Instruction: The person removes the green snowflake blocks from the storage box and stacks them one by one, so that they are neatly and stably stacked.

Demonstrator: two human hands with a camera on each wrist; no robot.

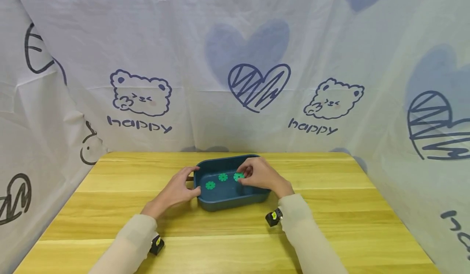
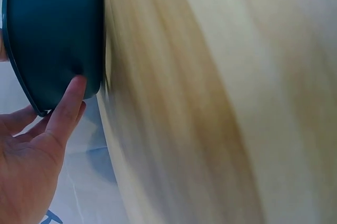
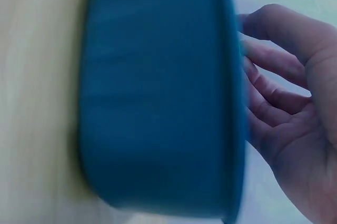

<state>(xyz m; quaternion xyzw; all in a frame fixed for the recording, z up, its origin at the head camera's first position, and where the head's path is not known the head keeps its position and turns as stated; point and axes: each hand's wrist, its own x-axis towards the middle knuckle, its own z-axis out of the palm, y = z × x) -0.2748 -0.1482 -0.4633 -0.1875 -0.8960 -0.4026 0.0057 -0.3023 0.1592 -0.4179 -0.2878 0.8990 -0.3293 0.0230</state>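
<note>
A dark blue-green rectangular box [image 1: 235, 203] stands on the table, its top facing up. My left hand [image 1: 178, 190] holds the box's left end between thumb and fingers; in the left wrist view the thumb [image 2: 67, 105] presses against the outer wall. Over the box's right part, my right hand [image 1: 262, 176] pinches a green snowflake-shaped plastic disc [image 1: 238, 177] between thumb and fingers. Two more green discs lie on the box floor, one near the middle [image 1: 222, 177] and one to the left [image 1: 210, 185]. In the right wrist view the box wall hides most of the fingertips.
The box rests on a yellow wood-grain table [image 1: 227, 241] near its back edge. Behind it hangs a white cloth [image 1: 191, 53] printed with hearts and bears. Each wrist carries a small black camera, one on the left [image 1: 157, 245], one on the right [image 1: 273, 217].
</note>
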